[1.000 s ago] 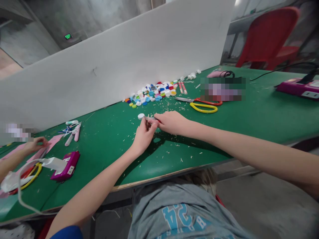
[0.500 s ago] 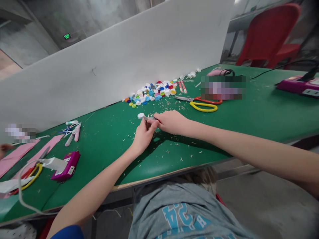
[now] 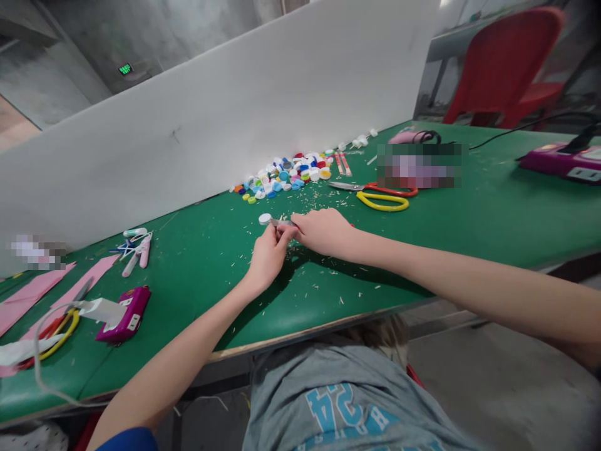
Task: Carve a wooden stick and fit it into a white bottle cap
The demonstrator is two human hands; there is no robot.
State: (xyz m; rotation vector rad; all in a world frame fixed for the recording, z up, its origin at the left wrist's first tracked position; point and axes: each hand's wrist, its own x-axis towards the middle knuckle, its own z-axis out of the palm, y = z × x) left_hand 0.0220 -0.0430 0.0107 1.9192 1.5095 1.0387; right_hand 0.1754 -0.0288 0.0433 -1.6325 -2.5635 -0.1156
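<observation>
My left hand (image 3: 267, 257) is closed at the middle of the green table, its fingertips pinched just below a white bottle cap (image 3: 265, 218). What joins the cap to the fingers is hidden. Beside it my right hand (image 3: 325, 230) is wrapped round a knife; the grey blade (image 3: 284, 223) points left toward the cap, and bits of red show at the grip. The two hands touch or nearly touch. Pale shavings (image 3: 323, 202) lie scattered about them. Behind sits a heap of coloured bottle caps (image 3: 286, 175).
Scissors with red and yellow handles (image 3: 382, 202) lie right of the caps. A purple power strip (image 3: 563, 161) is at far right, another (image 3: 134, 313) at left near pink sheets (image 3: 35, 291) and more scissors (image 3: 72, 322). A white partition (image 3: 225, 113) runs along the back.
Slightly more of the knife blade shows between my hands, which have barely moved. Another person's hand at the left edge has gone out of view.
</observation>
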